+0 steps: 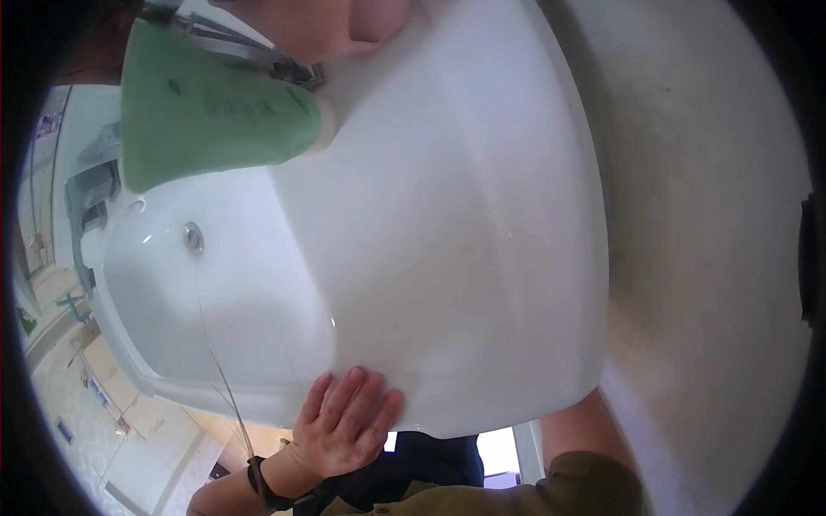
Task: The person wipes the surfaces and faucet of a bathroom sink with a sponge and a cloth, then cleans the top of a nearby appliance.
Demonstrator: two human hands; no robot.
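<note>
My left hand point(348, 419) rests on the near rim of a white ceramic washbasin point(413, 258), fingers spread and thumb not clearly seen. A dark band point(261, 484) circles its wrist. At the lower right, a bare forearm point(574, 429) passes out of sight behind the basin's edge, so my right hand is hidden. A green squeeze tube point(213, 109) with a pale cap point(326, 126) shows large at the upper left. Blurred skin point(310, 26) fills the top edge close by; whose it is, and whether it touches the tube, I cannot tell.
A metal drain point(193, 238) sits in the bowl, with a grey faucet point(93, 190) at its left end. Thin hair-like strands point(222, 374) cross toward my wrist. A chrome fitting point(297, 71) shows behind the tube. A beige surface point(697, 193) lies beyond the basin's right edge.
</note>
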